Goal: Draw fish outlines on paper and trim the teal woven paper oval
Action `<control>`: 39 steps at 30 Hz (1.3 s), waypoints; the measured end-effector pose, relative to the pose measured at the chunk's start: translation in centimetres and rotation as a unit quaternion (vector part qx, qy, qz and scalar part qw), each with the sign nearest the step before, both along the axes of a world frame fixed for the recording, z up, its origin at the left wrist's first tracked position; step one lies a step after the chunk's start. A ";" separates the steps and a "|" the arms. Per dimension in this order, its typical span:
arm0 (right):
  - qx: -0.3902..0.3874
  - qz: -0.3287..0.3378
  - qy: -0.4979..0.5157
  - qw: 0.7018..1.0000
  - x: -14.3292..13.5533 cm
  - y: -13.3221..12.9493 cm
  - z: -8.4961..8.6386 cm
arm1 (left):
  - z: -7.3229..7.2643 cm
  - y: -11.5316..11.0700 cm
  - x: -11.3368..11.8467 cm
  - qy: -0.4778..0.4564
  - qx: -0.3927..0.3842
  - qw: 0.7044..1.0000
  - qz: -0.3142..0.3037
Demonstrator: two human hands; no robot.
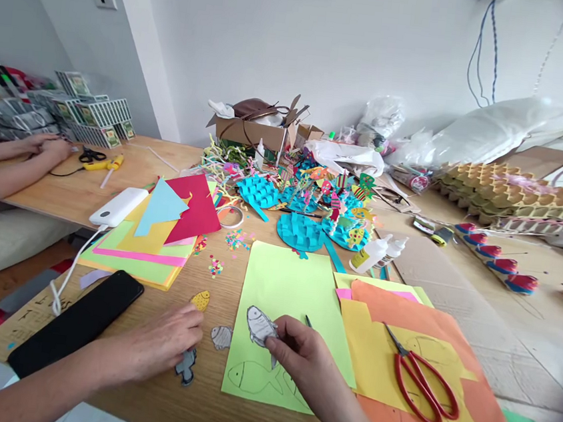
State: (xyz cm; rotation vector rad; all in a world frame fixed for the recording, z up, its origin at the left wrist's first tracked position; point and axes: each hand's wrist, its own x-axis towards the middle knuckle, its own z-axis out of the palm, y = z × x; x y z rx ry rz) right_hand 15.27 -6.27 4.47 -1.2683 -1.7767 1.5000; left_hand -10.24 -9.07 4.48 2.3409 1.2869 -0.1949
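Note:
Between the thumb and fingers of my right hand (300, 350) is a grey-white paper fish cutout (260, 326), held over the lime-green sheet (287, 279). Pencil fish outlines (255, 376) are drawn on that sheet, and a dark pen tip (308, 321) shows beside my hand. My left hand (170, 337) is closed low over the table to the left. A yellow paper fish (200, 300) shows just beyond its fingers and a dark grey cutout (186, 367) just below them. What its fingertips grip is hidden. Another grey fish cutout (220, 337) lies between my hands.
Red-handled scissors (426, 391) rest on orange and yellow paper (483, 393) at right. A black phone (76, 320), white power bank (118, 207) and coloured sheets (196, 209) lie left. Behind are glue bottles (370, 254) and blue egg-carton pieces (302, 232). Another person's hands (51, 146) are far left.

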 end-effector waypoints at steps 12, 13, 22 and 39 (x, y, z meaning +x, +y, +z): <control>-0.032 -0.012 0.053 0.998 0.2 0.5 0.0 | 0.2 -0.1 -0.7 0.009 -0.002 1.000 -0.003; -0.035 -0.010 0.053 0.998 0.2 0.5 -0.1 | 0.4 -0.1 -0.7 0.011 -0.005 1.000 -0.003; -0.044 -0.011 0.054 0.998 -0.1 0.4 -0.5 | 0.5 0.2 -0.7 0.022 -0.004 1.000 -0.006; 0.114 0.044 -0.049 0.991 0.6 0.6 4.4 | 2.1 2.8 2.6 -0.364 -0.205 0.863 0.286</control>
